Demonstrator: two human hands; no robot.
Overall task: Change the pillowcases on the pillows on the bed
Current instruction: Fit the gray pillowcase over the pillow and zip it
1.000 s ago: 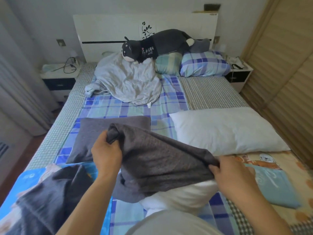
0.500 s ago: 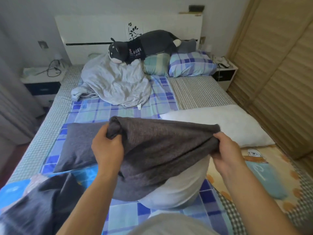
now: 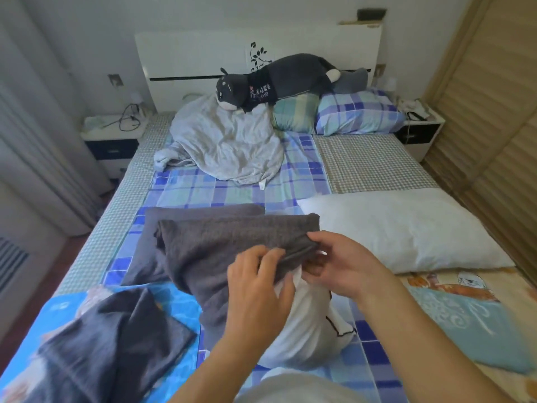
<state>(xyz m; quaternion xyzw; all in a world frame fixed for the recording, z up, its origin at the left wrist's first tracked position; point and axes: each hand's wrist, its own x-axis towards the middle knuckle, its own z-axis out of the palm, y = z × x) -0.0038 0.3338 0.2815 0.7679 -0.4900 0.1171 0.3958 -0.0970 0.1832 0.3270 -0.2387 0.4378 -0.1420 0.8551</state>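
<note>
Two hands meet at the open end of one dark grey pillowcase, which covers the far part of a white pillow standing on the bed in front of the person. The left hand curls its fingers over the case's bunched edge and holds it against the pillow; the right hand pinches the same edge between thumb and fingers. Counting pillows: this one, one bare white pillow lying flat to the right, a grey-cased pillow flat behind the one being worked on, and two checked pillows at the headboard, five in all. One more dark grey cloth lies crumpled at the near left; whether it is a pillowcase I cannot tell. One plush dog rests on the heaped pale duvet and the checked pillows. There are two bedside tables, one on either side. Half a second ago the hands were wide apart, each gripping a corner of the case stretched over the pillow top; now they have come together at the middle, and more grey fabric covers the pillow.
</note>
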